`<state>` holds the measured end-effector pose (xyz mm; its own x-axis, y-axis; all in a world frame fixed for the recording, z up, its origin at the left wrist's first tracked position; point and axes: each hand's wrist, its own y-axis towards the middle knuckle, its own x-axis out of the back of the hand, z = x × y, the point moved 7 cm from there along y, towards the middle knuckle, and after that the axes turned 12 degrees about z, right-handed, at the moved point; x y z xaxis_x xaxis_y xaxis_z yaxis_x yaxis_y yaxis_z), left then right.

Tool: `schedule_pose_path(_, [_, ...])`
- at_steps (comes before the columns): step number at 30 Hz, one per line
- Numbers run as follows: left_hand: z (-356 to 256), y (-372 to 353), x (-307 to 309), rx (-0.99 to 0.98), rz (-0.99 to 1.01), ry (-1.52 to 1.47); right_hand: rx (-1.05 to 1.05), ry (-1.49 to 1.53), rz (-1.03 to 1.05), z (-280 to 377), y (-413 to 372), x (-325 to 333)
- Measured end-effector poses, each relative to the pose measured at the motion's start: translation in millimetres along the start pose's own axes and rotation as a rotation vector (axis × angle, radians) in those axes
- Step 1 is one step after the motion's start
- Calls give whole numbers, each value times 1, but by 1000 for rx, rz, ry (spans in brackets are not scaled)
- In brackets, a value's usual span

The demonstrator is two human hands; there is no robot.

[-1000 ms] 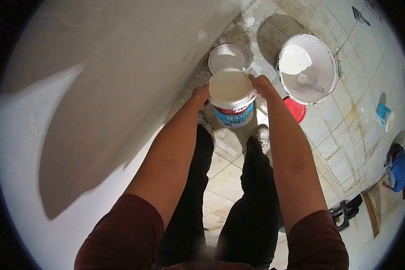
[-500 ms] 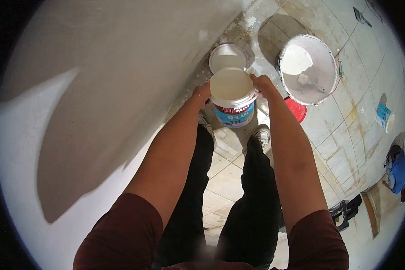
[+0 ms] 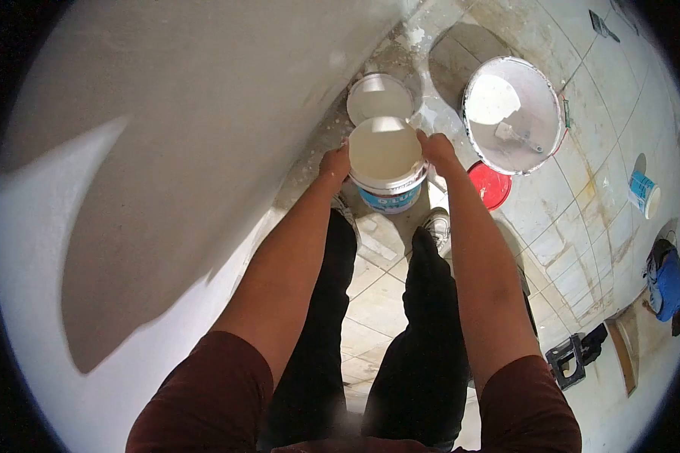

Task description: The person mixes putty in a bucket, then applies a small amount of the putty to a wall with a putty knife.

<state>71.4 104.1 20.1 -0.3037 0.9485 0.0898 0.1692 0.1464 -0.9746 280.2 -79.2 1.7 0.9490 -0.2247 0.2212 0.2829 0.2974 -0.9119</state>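
I hold a small paint bucket with a blue label, full of off-white paint, above my feet. My left hand grips its left rim and my right hand grips its right rim. The bucket sits close to the white wall. Just beyond it on the floor stands a second small white bucket.
A large white tub with a tool lying in its paint stands on the tiled floor at the right, a red lid beside it. A blue-and-white can lies farther right. Another person in blue crouches at the far right.
The bucket has dropped slightly and shifted toward the far bucket, both hands still on its rim; less of the label shows now.
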Motion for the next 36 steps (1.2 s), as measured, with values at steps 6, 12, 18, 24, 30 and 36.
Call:
schedule_pose_path(6, [4,-21,2,-407,-393,165,182,-9,-183,4,-37,-4])
schedule_pose_path(12, [-1,-77,-7,-462,-439,-3,255,22,-257,-1,-74,-10])
schedule_pose_path(18, [32,-97,-22,-506,-429,21,326,357,-242,-36,-113,-27])
schedule_pose_path(24, [41,-131,-34,-510,-396,57,290,368,-228,-61,-139,-42])
schedule_pose_path(30, [58,-157,-47,-531,-330,-5,352,222,-381,-69,-183,-46])
schedule_pose_path(36, [45,-227,-45,-631,-333,31,376,485,-358,-68,-247,-45])
